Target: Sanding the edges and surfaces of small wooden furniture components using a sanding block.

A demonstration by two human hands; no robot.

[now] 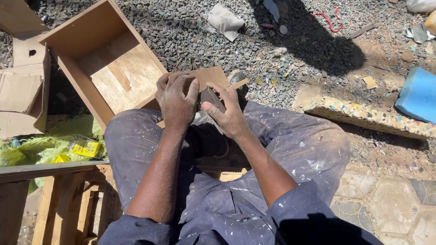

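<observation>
There is one view only — the camera sits on my head and looks steeply down past my forearms to my lap, close enough that my knees fill the lower frame. Beyond them it takes in the gravel ground (190, 31) ahead — nothing higher.

To the left of my grip stands an open wooden box (106, 63) on the grey gravel (190, 31). Further left is torn cardboard (22, 86), and below it a green plastic bag (59, 143). Far to the right of my grip lie a speckled foam slab (363, 115) and a blue foam piece (418, 94). A grey cloth (223, 20) lies above my grip.
</observation>
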